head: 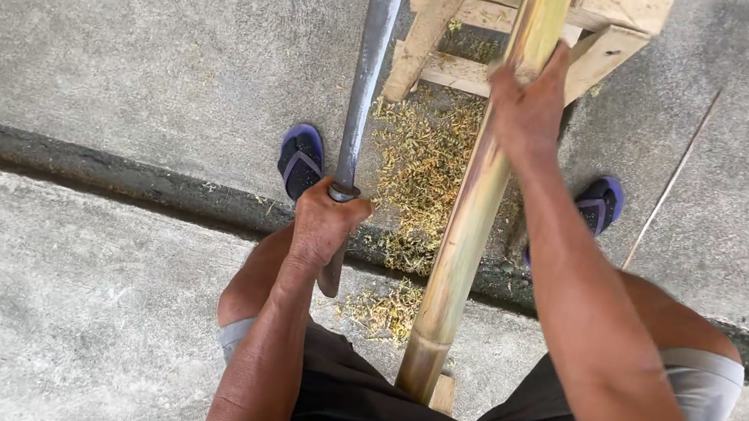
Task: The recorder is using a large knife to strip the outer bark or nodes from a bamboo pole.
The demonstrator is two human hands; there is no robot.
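Note:
My left hand [324,222] grips the handle of a long dark metal blade [372,58] that points away from me, up the frame. My right hand [526,104] holds a yellow-green bamboo pole [476,207] near its far end. The pole runs from between my legs up onto a wooden stand [447,20] at the top. The blade lies left of the pole, apart from it.
Bamboo shavings [423,163] lie heaped on the concrete floor [121,26] between my feet in blue sandals [302,160]. A dark groove [49,156] crosses the floor. A thin stick [672,179] lies at right.

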